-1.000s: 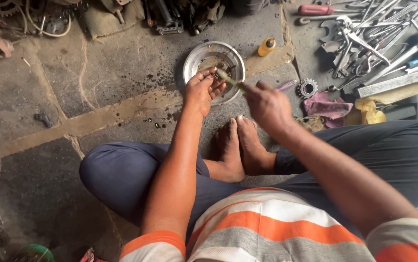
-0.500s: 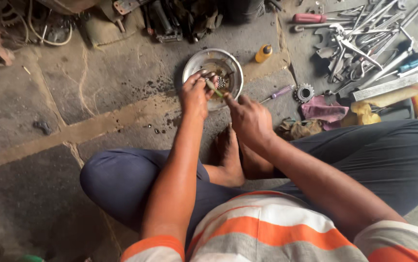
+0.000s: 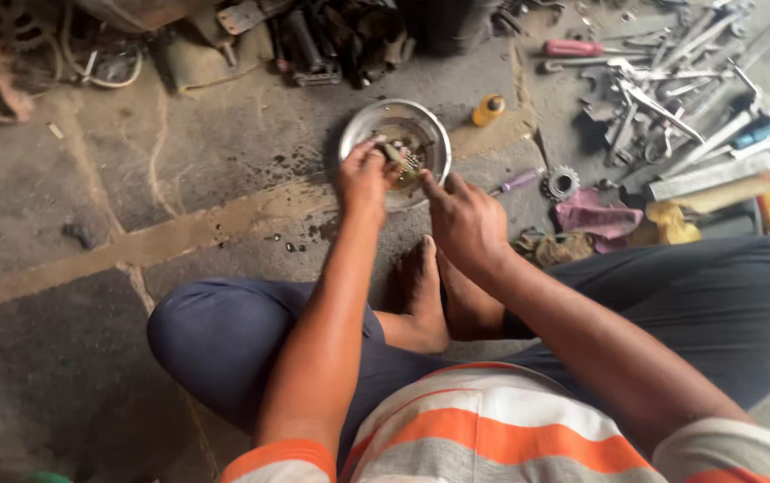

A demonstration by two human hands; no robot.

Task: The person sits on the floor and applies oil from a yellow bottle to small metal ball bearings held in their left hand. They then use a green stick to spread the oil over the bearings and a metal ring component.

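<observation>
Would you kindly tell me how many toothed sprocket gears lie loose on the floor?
1: a small sprocket gear right of the metal bowl, beside the pink rag. Others may be hidden in the tool pile.

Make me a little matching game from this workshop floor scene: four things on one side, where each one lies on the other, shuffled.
Things:
1. metal bowl
2. small yellow bottle
3. toothed gear
4. pink rag

Places:
A. beside the purple-handled tool, left of the tool pile
B. under both hands, in front of the bare feet
C. just right of the bowl's rim
D. on the floor below the gear, next to a yellow cloth

Pairs: 1-B, 2-C, 3-A, 4-D
</observation>
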